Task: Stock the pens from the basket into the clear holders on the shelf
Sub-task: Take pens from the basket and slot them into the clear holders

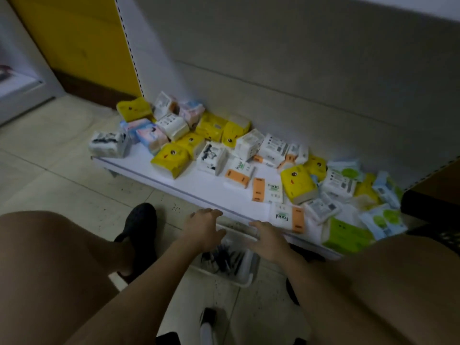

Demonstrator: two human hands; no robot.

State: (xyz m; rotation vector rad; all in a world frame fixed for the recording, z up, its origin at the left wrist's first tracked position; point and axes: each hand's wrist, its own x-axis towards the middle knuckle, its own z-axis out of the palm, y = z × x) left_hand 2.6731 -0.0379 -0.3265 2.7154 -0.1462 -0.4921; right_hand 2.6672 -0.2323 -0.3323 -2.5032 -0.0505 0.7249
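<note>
Two bare hands reach forward side by side; the left hand (204,229) and the right hand (270,241) both have fingers loosely spread and grip nothing. Just beneath and between them, a pale translucent plastic basket (240,280) sits on the tiled floor (62,175), with dark pens (224,257) heaped inside. Whether the hands touch its rim is unclear. Beyond the fingertips runs a low white shelf (199,186) strewn with yellow, white, orange and green tissue packs (171,158).

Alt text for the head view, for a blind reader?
A crouching person's left hand and right hand hover over a white basket of dark pens on the floor, before a low shelf strewn with tissue packs.
</note>
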